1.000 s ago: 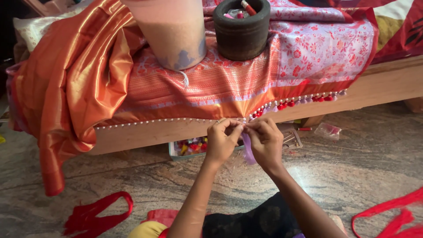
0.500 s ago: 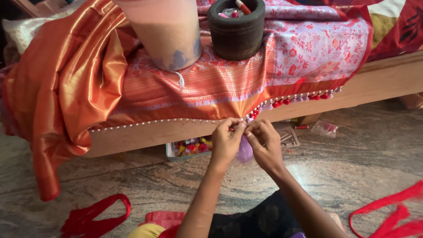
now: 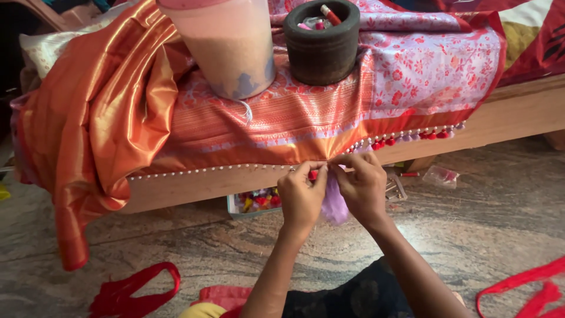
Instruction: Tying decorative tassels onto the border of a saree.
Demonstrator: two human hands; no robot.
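An orange silk cloth [image 3: 265, 123] with a beaded lower edge hangs over a low wooden platform [image 3: 194, 185]. My left hand [image 3: 301, 197] pinches that edge at the middle, with a small red bead between its fingertips. My right hand [image 3: 363, 187] pinches the same edge just to the right. A tuft of lilac thread [image 3: 334, 203] hangs between the two hands. To the right of my hands the edge carries a row of red and lilac tassels [image 3: 412, 136]; to the left it carries small white beads [image 3: 200, 171].
A large pinkish jar [image 3: 226, 47] and a dark round mortar [image 3: 322, 42] holding thread spools weigh the cloth down. A small box of coloured beads [image 3: 256, 201] lies under the platform. Red cloth strips [image 3: 135, 288] lie on the stone floor left and right.
The view has shifted slightly. Both hands stay at the cloth edge, and the lilac thread now hangs lower between them.
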